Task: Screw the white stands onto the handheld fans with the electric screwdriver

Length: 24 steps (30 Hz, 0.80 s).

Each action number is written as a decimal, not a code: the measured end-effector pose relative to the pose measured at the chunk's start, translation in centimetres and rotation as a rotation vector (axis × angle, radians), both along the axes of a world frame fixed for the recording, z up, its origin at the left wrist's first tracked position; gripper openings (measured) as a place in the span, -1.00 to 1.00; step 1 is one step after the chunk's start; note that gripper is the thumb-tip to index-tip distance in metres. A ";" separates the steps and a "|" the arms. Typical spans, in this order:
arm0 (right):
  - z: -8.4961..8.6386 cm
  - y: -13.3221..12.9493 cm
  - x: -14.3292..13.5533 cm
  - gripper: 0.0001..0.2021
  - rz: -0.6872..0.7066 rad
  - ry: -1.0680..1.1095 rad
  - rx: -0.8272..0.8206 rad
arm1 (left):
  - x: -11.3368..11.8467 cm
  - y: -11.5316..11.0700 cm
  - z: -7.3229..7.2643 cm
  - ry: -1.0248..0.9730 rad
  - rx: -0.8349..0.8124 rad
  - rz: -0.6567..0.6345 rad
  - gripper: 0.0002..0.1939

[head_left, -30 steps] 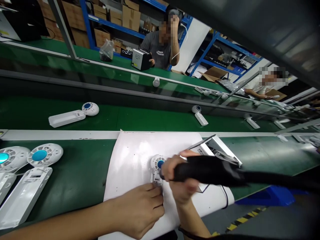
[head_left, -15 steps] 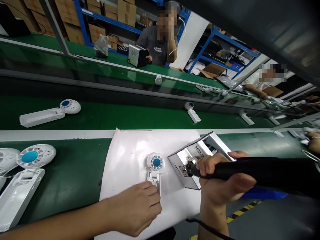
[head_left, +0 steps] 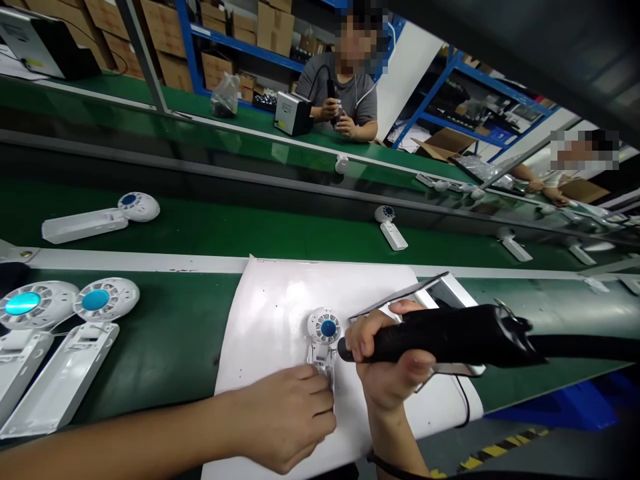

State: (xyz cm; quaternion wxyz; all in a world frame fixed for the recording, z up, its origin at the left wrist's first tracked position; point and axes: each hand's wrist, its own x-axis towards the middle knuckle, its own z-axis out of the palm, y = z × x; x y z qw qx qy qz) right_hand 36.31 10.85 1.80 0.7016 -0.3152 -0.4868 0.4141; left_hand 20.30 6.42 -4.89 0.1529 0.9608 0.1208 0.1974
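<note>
Gripping a white handheld fan (head_left: 324, 327) by its handle, my left hand (head_left: 287, 417) has its fingers curled down over the shell, probably so that this light piece can't slide or twist on the white sheet (head_left: 270, 320). The fan lies just ahead of my knuckles, its round head pointing away from me and its neck uncovered, which leaves that part reachable. My right hand (head_left: 385, 385) is wrapped around a black corded screwdriver (head_left: 440, 337), nearly level, its nose close by the neck; I cannot tell whether the two touch. The thick cable (head_left: 585, 348) runs off to my right, where it seems least likely to cross the fan. Behind that hand a silver metal box (head_left: 457, 293) stands partly hidden, handy to reach. Two more fans (head_left: 100, 300) lie together on the green bench (head_left: 165, 353), left of the sheet, perhaps so they don't crowd it.
</note>
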 end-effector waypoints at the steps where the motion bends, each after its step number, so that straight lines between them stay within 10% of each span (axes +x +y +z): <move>1: -0.2 0.0 0.1 -0.53 0.009 0.005 -0.003 | 0.0 0.0 0.0 0.000 0.004 0.001 -0.88; 24: -2.1 0.5 -0.6 -0.56 0.100 -0.017 -0.048 | 0.9 -1.2 -0.9 -0.003 0.089 0.085 -0.73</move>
